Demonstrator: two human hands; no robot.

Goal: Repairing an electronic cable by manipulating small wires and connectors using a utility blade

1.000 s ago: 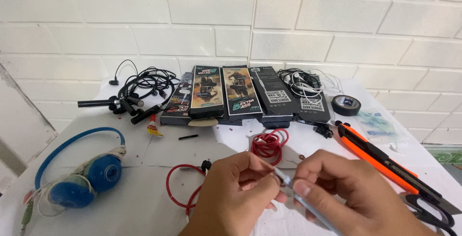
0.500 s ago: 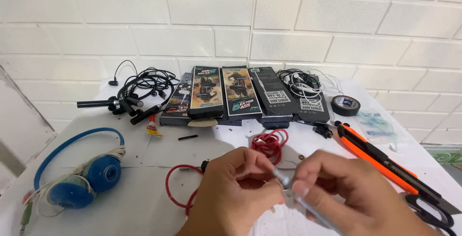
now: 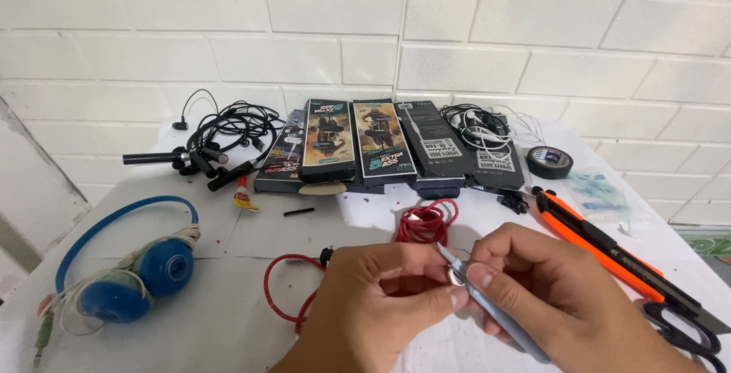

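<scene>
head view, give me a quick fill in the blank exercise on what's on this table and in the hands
1. The headphones at the table's left are ____ in colour.
2. The right hand holds a thin grey ____ with a pointed tip.
3. The braided cable beyond the left hand is ____.
4. The utility knife at the right has an ____ body.

Missing words: blue; tool; red; orange

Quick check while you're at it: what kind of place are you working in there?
Probably a small home repair bench for earphones: a white table against a white brick wall, boxed earphones lined up, tangled earphone cables, a roll of black tape and an orange utility knife.
</scene>
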